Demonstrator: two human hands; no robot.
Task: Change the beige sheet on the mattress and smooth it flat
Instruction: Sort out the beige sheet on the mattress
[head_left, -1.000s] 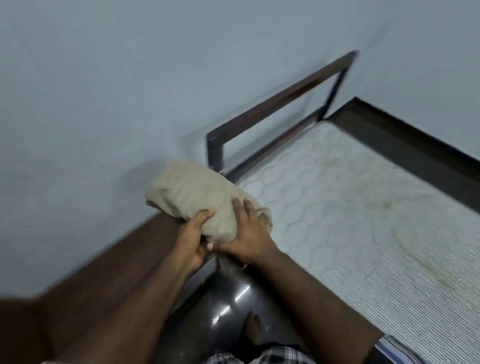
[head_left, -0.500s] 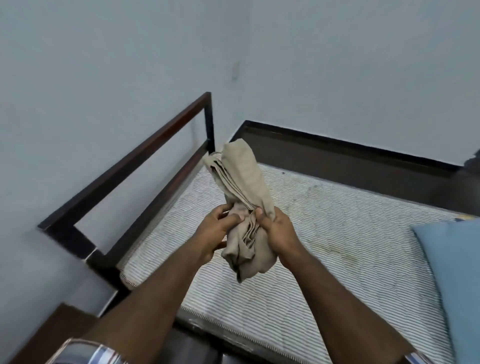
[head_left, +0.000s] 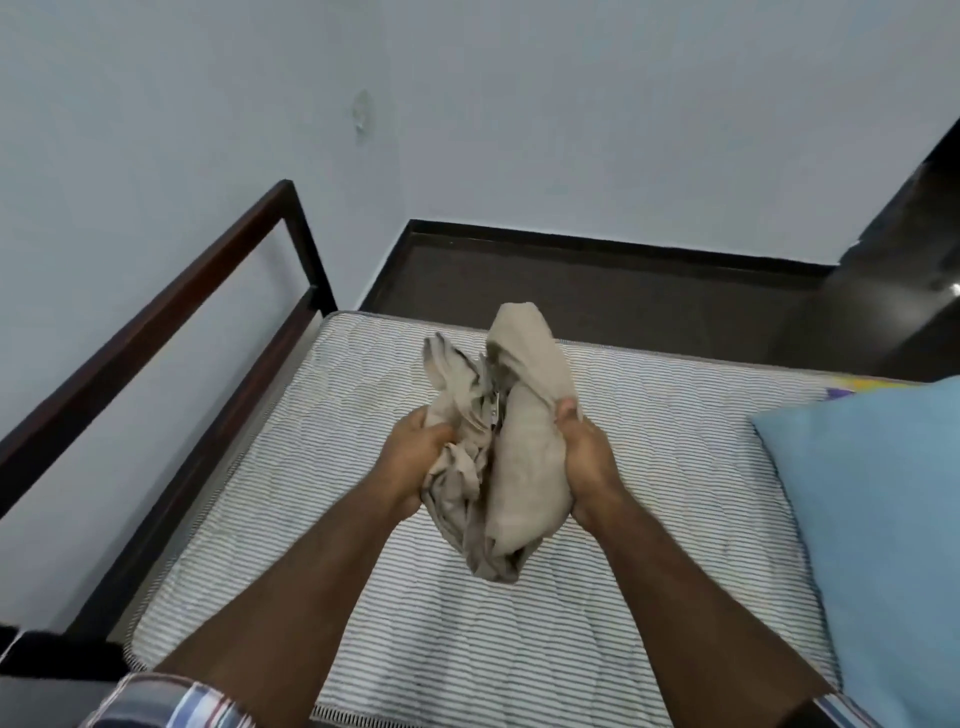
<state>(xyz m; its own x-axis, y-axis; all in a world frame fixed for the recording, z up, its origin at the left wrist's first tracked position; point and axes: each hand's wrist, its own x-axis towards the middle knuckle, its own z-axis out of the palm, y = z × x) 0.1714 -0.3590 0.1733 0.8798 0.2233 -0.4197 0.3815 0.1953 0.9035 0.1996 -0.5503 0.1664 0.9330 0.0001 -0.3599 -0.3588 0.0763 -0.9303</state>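
A bundled beige sheet (head_left: 524, 447) hangs in the air above the bare striped mattress (head_left: 519, 649). My left hand (head_left: 415, 457) grips the bundle's left side, where loose folds spill out. Gripping the right side is my right hand (head_left: 587, 457), its thumb curled over the cloth. The bundle is parting down the middle between the two hands. Its lower end droops close to the mattress surface.
A light blue pillow (head_left: 878, 545) lies on the mattress at the right. A dark wooden bed rail (head_left: 156, 322) runs along the left against the pale wall. A dark bed frame ledge (head_left: 597, 291) borders the far edge. Something dark (head_left: 898, 270) stands at the far right.
The view has swung from the bed's end to face across the mattress. Both hands carried the bundle over the mattress and have started pulling it apart, so its folds are looser.
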